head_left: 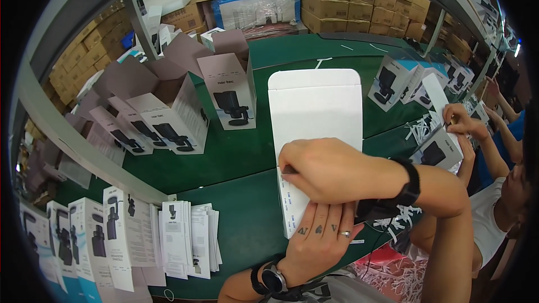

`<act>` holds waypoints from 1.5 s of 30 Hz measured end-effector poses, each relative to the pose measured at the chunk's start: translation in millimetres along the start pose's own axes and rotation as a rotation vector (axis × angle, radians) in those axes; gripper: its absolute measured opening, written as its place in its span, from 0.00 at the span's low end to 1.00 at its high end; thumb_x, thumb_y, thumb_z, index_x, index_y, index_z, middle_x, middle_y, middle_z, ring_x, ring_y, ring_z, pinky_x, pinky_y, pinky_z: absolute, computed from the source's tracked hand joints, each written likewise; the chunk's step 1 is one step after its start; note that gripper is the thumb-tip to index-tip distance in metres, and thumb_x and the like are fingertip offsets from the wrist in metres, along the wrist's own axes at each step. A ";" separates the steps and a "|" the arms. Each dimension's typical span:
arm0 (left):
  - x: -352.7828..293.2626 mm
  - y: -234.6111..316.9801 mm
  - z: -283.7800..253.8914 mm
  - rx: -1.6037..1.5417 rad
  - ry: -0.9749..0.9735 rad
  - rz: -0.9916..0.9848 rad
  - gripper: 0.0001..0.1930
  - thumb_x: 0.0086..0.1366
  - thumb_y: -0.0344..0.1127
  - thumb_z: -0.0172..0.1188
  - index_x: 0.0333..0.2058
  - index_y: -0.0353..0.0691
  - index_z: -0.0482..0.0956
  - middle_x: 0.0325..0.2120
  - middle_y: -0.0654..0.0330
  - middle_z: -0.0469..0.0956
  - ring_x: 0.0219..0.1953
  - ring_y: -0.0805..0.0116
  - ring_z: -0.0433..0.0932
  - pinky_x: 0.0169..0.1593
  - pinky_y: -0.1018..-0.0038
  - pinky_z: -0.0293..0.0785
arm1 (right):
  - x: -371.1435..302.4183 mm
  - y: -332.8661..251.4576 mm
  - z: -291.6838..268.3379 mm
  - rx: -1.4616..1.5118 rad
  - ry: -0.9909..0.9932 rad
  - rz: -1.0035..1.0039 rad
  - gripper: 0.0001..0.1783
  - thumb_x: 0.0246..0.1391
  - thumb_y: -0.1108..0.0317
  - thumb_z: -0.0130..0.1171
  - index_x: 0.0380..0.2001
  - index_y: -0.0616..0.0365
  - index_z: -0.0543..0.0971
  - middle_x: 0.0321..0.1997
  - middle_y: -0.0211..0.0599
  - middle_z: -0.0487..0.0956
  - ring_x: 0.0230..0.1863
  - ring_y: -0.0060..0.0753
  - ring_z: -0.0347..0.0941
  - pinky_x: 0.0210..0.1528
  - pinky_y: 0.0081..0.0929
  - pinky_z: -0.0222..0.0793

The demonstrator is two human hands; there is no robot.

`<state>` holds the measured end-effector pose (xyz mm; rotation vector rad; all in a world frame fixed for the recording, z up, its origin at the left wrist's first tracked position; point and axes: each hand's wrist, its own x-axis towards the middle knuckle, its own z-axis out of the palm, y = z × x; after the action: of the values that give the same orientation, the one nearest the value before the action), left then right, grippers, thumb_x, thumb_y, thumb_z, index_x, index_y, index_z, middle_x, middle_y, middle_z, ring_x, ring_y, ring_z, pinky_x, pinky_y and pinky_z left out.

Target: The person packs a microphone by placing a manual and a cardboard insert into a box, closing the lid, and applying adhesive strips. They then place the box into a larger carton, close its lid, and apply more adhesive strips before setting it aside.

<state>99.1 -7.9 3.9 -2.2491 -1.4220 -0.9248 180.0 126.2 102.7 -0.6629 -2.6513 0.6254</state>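
A white cardboard box [285,205] stands in front of me, its large white lid flap [316,115] raised on the far side. My right hand [323,169] is curled over the top of the box at its left edge. Its thumb is bent in, and most of its fingers are hidden, so what they grip cannot be made out. Below the right wrist, my left hand [321,235] lies with straight fingers against the near side of the box, their tips partly covered. The right forearm crosses over and hides much of the box's opening.
Open printed boxes [175,115] stand at the left, and one taller open box [230,92] is behind. Leaflet stacks [188,241] lie by closed boxes [90,241] at lower left. On the right, a co-worker's hands [463,123] handle another box [441,148] near paper strips.
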 end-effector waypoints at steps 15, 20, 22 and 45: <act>35.1 -29.4 -39.4 -0.194 -0.196 0.065 0.30 0.59 0.51 0.71 0.54 0.36 0.80 0.52 0.48 0.80 0.56 0.51 0.79 0.57 0.63 0.76 | -84.3 68.0 -39.6 0.880 0.527 0.352 0.26 0.74 0.53 0.45 0.55 0.66 0.80 0.37 0.38 0.87 0.20 0.17 0.67 0.22 0.15 0.61; 1.2 -41.6 -29.4 -0.920 -0.101 -0.275 0.27 0.56 0.45 0.74 0.50 0.36 0.81 0.49 0.50 0.81 0.50 0.54 0.81 0.53 0.67 0.76 | -126.4 48.2 -38.2 0.752 -0.047 -0.100 0.28 0.71 0.50 0.50 0.58 0.65 0.77 0.42 0.40 0.86 0.20 0.22 0.68 0.22 0.20 0.62; -13.1 -43.9 -29.5 -1.090 0.030 -0.410 0.23 0.55 0.40 0.75 0.48 0.36 0.82 0.47 0.52 0.81 0.48 0.55 0.82 0.51 0.68 0.76 | -114.7 29.1 -43.0 0.611 -0.008 -0.218 0.27 0.69 0.50 0.53 0.57 0.64 0.77 0.44 0.41 0.85 0.21 0.26 0.71 0.23 0.23 0.65; -8.3 -52.4 -26.2 -1.111 0.068 -0.176 0.14 0.53 0.36 0.74 0.40 0.43 0.85 0.40 0.60 0.84 0.47 0.56 0.81 0.57 0.58 0.72 | -28.7 -22.9 -21.5 0.174 -0.147 -0.588 0.08 0.55 0.71 0.69 0.38 0.58 0.80 0.34 0.36 0.76 0.31 0.39 0.77 0.31 0.32 0.75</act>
<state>40.8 -5.0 14.1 -2.7231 -1.2107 -2.2400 204.6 100.6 126.1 0.2220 -2.6817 0.7271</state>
